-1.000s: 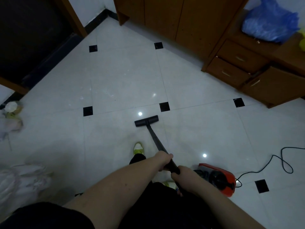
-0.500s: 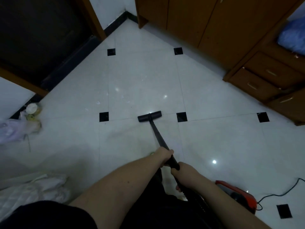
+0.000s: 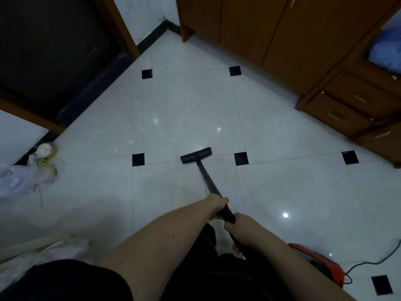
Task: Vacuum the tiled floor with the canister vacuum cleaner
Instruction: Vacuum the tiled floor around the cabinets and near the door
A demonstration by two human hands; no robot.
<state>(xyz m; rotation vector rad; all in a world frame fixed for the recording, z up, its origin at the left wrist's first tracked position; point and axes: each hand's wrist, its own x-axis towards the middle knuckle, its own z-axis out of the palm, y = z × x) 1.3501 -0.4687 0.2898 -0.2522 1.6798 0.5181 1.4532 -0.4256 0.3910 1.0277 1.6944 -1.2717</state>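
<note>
Your right hand [image 3: 240, 227] and, just ahead, your left hand [image 3: 216, 205] gripped the black wand [image 3: 208, 181], fingers curled around it. The red vacuum [image 3: 321, 261] sat by your right. Farther out, the floor head [image 3: 196, 155] rested on the white tiled floor [image 3: 282, 181] before wooden cabinets [image 3: 271, 29].

1. Worn on the head; looked forward and steeply down over both forearms onto the tiled floor [image 3: 188, 109].
2. Faced the room corner between the dark doorway [image 3: 47, 51] on the left and the wooden cabinets [image 3: 271, 29] on the right.
3. Sat close to the left hand [image 3: 216, 204] and right hand [image 3: 243, 227]; farther from the floor head [image 3: 196, 155].
4. Wide-angle, edges bowed; sole view, nothing shared.
</note>
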